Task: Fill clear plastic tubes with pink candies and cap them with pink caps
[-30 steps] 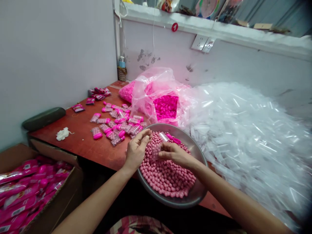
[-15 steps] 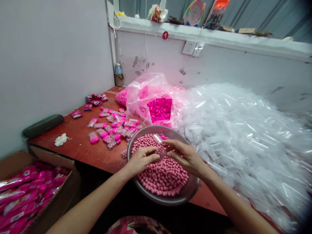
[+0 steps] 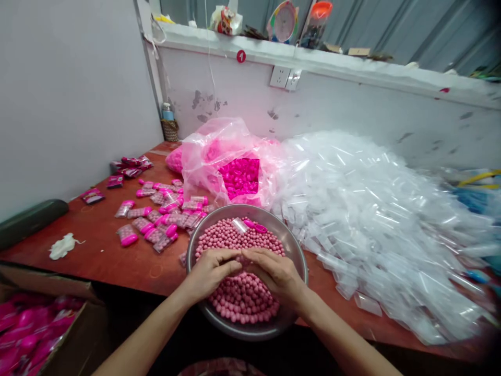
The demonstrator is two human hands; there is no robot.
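Note:
A metal bowl (image 3: 299, 261) of pink beads (image 3: 245, 303) stands at the table's front edge. Over the beads, my left hand (image 3: 215, 271) pinches a small clear container of beads (image 3: 243, 259), mostly hidden by the fingers. My right hand (image 3: 276, 274) closes over the same container from the other side, its fingertips meeting those of my left hand. Behind the hands, an empty clear container (image 3: 239, 225) and pink caps (image 3: 256, 226) lie on the beads.
Filled pink-capped containers (image 3: 162, 214) lie left of the bowl. Behind it is an open bag of pink caps (image 3: 240, 177). Clear containers (image 3: 352, 209) are heaped at the right. A carton (image 3: 78, 334) of pink packs stands at the lower left, a white scrap (image 3: 62, 246) above it.
The view has shifted right. My right hand has closed in on my left hand, covering more of the container between them. The pink caps on the beads show more fully.

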